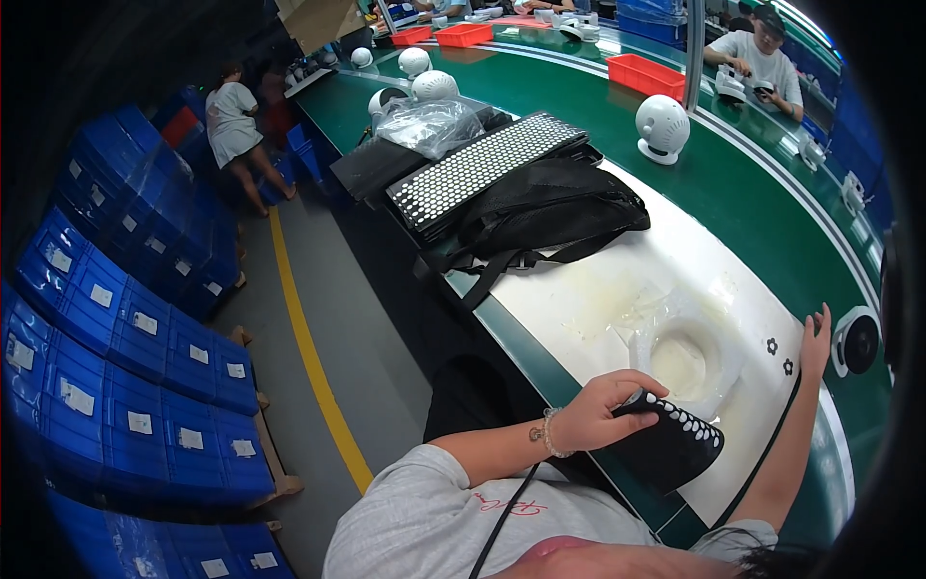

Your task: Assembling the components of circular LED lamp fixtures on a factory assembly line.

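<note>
We have the left hand (606, 410) curled shut around a black curved panel (675, 439) studded with white dots, gripping it at its near-left end. The panel sits low on the white mat (579, 309), right at the tabletop (752, 193) edge, nearest our body.

The right hand (816, 340) is out flat, fingers loosely spread, holding nothing; fingertips rest at the mat's far-right edge. Just left of it lie two small black flower-shaped parts (779, 355). Just right of it sits a round white-and-black unit (857, 340).

Between both hands lies a white ring-shaped piece in clear wrap (685, 352), touching or nearly touching the panel's upper edge; we can't tell which.

Well beyond the hands: a black bag (550, 207), a long tray of the same dotted pattern (482, 169), a white round device (662, 127).

Our read: we're at the pick-and-position stage, with the panel in hand and the small parts not yet taken. The next move likely calls for the right hand to close a fine pinch on one flower part while the left keeps the panel steady and angled up. Small, flat parts on a smooth mat mean a careful fingertip grip.
</note>
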A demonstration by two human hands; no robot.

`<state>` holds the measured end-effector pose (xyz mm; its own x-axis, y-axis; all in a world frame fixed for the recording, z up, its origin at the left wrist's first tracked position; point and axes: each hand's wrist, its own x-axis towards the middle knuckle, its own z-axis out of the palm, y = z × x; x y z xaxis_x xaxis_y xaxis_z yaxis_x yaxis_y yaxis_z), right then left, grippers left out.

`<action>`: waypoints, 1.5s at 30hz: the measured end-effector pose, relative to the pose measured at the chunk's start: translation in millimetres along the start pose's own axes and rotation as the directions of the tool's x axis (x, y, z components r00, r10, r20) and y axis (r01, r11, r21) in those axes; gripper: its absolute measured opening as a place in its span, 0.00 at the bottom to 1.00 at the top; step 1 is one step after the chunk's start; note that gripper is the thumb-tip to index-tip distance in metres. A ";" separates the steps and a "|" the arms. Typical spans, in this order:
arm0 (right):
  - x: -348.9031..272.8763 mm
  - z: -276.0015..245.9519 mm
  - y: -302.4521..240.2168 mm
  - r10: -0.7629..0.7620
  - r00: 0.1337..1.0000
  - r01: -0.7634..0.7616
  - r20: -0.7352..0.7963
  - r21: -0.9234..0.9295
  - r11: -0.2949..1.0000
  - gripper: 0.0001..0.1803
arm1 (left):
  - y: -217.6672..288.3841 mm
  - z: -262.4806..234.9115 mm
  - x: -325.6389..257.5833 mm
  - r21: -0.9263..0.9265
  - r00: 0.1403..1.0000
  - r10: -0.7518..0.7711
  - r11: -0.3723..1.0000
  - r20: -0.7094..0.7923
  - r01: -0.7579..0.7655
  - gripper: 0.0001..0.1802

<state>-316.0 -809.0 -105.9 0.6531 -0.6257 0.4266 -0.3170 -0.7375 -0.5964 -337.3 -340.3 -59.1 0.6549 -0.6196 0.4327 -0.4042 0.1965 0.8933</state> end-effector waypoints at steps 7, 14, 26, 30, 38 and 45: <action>-0.5 -1.2 -1.4 0.017 1.000 -0.017 -0.006 0.037 0.999 0.25 | 2.2 0.1 0.4 -0.007 1.000 -0.016 1.000 -0.012 0.016 0.09; 1.6 0.1 5.9 0.011 1.000 -0.011 -0.022 0.030 1.000 0.25 | 1.3 -0.2 0.6 0.007 1.000 -0.014 1.000 0.003 0.014 0.14; 3.6 2.7 8.4 0.014 1.000 -0.013 -0.026 0.026 1.000 0.26 | 1.7 -1.2 1.0 0.018 1.000 -0.021 1.000 0.005 0.021 0.15; 5.8 2.2 14.8 0.034 0.999 -0.033 -0.006 0.055 0.998 0.26 | -0.1 -0.5 0.9 0.011 1.000 -0.028 1.000 0.008 0.028 0.14; 7.3 3.9 19.0 0.044 0.999 -0.044 0.001 0.068 0.997 0.26 | -0.2 -1.2 1.0 0.006 1.000 -0.022 1.000 0.017 0.022 0.10; 10.4 5.7 26.6 0.043 0.999 -0.045 0.015 0.113 0.993 0.26 | -0.4 -2.0 1.0 0.009 1.000 -0.010 1.000 0.020 0.010 0.09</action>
<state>-313.7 -833.7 -121.2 0.6490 -0.6531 0.3902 -0.2658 -0.6752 -0.6881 -335.2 -339.5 -58.8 0.6464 -0.6362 0.4211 -0.4032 0.1836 0.8965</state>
